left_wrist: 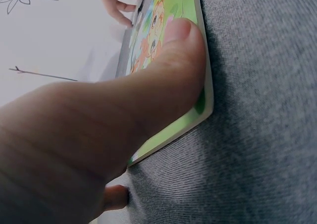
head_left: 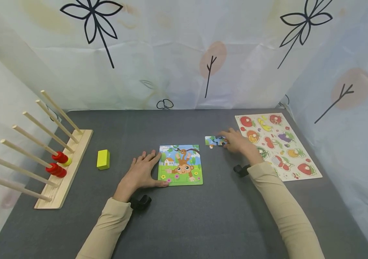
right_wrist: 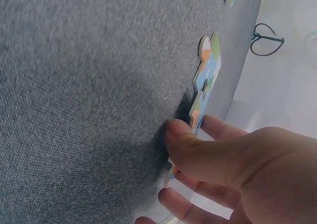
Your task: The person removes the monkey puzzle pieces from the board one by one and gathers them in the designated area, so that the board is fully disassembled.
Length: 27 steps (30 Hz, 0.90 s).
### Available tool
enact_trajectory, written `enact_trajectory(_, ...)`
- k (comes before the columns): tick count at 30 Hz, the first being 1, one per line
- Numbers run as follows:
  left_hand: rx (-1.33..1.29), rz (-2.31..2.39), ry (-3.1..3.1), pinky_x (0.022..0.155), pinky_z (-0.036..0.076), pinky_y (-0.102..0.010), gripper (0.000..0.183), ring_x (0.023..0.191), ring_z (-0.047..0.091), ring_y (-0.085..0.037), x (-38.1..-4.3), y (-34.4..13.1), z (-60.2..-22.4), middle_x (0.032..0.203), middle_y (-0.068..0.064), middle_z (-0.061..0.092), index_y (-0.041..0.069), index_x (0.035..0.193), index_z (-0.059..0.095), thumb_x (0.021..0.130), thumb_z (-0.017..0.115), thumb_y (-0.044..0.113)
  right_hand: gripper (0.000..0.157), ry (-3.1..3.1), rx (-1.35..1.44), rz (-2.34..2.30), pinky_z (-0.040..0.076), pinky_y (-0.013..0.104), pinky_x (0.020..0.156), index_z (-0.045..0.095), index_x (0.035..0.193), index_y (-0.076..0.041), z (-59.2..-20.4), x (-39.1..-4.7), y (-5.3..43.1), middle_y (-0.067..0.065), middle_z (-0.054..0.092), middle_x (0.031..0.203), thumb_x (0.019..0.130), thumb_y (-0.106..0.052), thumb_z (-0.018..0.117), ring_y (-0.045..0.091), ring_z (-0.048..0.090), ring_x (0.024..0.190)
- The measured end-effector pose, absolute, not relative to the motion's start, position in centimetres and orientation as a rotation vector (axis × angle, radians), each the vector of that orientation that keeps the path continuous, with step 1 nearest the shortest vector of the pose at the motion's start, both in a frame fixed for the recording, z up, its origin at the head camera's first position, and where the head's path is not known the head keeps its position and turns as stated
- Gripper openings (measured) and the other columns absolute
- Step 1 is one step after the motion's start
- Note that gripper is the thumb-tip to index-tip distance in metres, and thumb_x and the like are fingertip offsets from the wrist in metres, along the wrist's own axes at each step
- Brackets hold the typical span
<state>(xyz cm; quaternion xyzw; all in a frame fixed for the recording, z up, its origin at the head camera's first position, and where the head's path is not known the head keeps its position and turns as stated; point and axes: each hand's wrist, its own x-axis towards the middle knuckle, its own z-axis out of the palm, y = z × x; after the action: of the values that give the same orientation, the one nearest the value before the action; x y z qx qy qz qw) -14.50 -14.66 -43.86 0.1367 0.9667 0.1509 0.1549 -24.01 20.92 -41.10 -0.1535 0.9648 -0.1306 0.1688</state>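
A square monkey jigsaw puzzle lies flat on the dark grey table. My left hand rests at its left side, fingers spread along the edge and thumb on the lower left corner; the left wrist view shows that thumb lying over the green border. Right of the puzzle, a short row of joined jigsaw pieces lies on the cloth. At the row's right end my right hand pinches a jigsaw piece between thumb and fingers, which partly hide it.
A board with fruit pictures lies to the right, partly beneath the right forearm in the head view. On the left are a yellow block and a wooden peg rack with red and yellow rings. Patterned cloth walls stand around the table.
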Motion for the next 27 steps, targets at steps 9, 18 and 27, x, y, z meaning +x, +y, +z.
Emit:
enact_trajectory(9, 0.393, 0.429, 2.771, 0.12, 0.02, -0.075, 0.116, 0.154, 0.02, -0.053, -14.5, -14.7, -44.0, 0.168, -0.022, 0.027, 0.01, 0.162, 0.03, 0.074, 0.083, 0.065, 0.051, 2.72, -0.418, -0.416, 0.052, 0.043, 0.08, 0.053, 0.149, -0.015, -41.1, -24.3, 21.4, 0.024, 0.051, 0.125, 0.1, -0.001, 0.059, 0.035, 0.053, 0.109)
enact_trajectory(18, 0.388, 0.432, 2.764, 0.12, 0.019, -0.075, 0.116, 0.155, 0.019, -0.052, -14.5, -14.6, -44.0, 0.169, -0.021, 0.026, 0.01, 0.162, 0.03, 0.074, 0.082, 0.066, 0.052, 2.729, -0.465, -0.415, 0.052, 0.041, 0.078, 0.05, 0.15, -0.01, -40.9, -24.2, 21.6, 0.026, 0.052, 0.121, 0.1, -0.003, 0.061, 0.037, 0.058, 0.108)
enact_trajectory(27, 0.391, 0.437, 2.778, 0.12, 0.02, -0.075, 0.118, 0.155, 0.02, -0.053, -14.5, -14.6, -44.0, 0.168, -0.021, 0.027, 0.01, 0.162, 0.029, 0.074, 0.083, 0.066, 0.056, 2.8, -0.506, -0.444, 0.053, 0.05, 0.083, 0.051, 0.15, -0.008, -40.1, -23.5, 20.7, 0.026, 0.055, 0.123, 0.098, -0.02, 0.069, 0.035, 0.057, 0.104)
